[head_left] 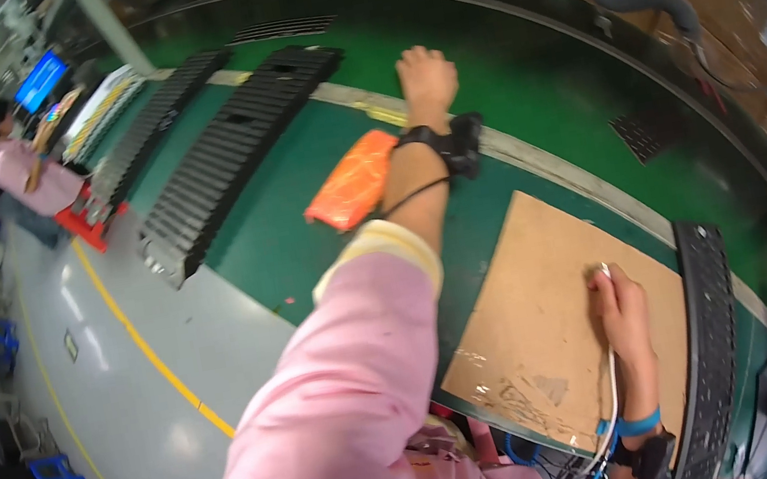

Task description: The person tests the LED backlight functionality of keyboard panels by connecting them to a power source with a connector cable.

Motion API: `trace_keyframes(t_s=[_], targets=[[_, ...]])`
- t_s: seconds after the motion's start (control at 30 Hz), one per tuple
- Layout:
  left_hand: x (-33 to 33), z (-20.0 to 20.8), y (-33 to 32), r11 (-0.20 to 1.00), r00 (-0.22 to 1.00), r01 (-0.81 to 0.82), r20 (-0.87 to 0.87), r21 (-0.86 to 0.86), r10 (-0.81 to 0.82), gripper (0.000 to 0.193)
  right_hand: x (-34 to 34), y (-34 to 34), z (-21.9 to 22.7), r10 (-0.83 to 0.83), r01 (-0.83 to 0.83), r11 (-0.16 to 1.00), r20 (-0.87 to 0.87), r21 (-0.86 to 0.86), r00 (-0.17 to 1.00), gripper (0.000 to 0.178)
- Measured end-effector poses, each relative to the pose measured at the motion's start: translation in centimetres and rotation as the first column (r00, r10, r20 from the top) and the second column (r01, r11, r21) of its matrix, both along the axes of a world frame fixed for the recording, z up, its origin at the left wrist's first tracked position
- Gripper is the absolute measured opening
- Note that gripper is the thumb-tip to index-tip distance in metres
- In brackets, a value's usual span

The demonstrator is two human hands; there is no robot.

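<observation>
Head view. Left hand point(428, 82) is stretched far out over the green work surface point(519, 80), back of hand up, fingers bent; cannot tell whether it grips anything. An orange packet point(354, 182) lies just beside the left forearm; a long black ribbed tray point(237, 152) sits farther left. Right hand point(624, 306) is above the brown board point(533, 285), fingers closed on a white cable point(614, 389), pale tip showing at the fingertips. Cable runs along the wrist, down past the board's near edge. Black perforated strip point(709, 337) stands right of the board.
</observation>
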State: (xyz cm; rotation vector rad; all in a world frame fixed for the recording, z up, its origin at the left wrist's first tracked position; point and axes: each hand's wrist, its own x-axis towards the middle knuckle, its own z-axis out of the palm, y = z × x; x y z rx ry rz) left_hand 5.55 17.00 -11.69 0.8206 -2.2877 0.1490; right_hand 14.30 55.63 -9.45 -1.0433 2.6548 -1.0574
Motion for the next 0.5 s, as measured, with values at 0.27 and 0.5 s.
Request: trace_keyframes(t_s=[0.27,0.5], targets=[[-0.26,-0.47,-0.17,0.999,0.998,0.031,-0.063,0.04,-0.028,0.028,0.31,-0.4,0.54,-0.021,0.021,1.0,0.059,-0.009,0.998,0.023],[-0.21,-0.5,-0.18,0.996,0.999,0.048,-0.028,0.075,-0.046,0.029,0.38,-0.49,0.67,-0.037,0.036,0.999,0.055,0.02,0.998,0.024]])
